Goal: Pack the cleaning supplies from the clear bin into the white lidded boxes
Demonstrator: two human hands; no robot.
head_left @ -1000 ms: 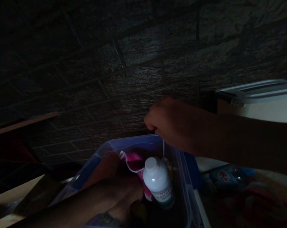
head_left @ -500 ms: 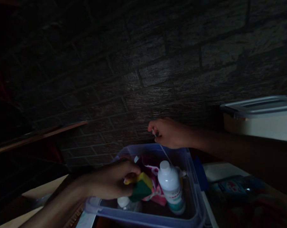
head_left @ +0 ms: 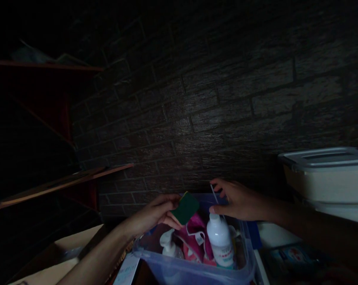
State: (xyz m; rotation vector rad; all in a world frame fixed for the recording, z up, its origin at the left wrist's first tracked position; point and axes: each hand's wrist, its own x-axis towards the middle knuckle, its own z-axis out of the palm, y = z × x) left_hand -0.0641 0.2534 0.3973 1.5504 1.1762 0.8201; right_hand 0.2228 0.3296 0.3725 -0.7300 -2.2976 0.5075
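Observation:
My left hand (head_left: 167,211) is closed on a sponge (head_left: 185,209) with a green scouring side and a thin yellow edge, held above a clear bluish plastic bin (head_left: 196,268). Over the bin's back right, my right hand (head_left: 230,198) has its thumb and fingers apart. A thin white stick (head_left: 216,196) rises from the bin and touches its fingertips; its lower end is hidden. Inside the bin stand a white capped bottle (head_left: 220,241) with a printed label and a white pump bottle (head_left: 169,245). Pink cloth (head_left: 193,237) with white trim lies between them.
A dark brick wall (head_left: 179,99) rises behind the bin. Lidded storage boxes (head_left: 327,182) are stacked at right, above a blue package (head_left: 294,255). Wooden shelves (head_left: 101,172) jut out at left, over an open cardboard box (head_left: 78,239).
My left hand has lifted the sponge up out of the bin, uncovering the pump bottle. My right hand's fingers have spread from their pinch on the white stick. The view has shifted.

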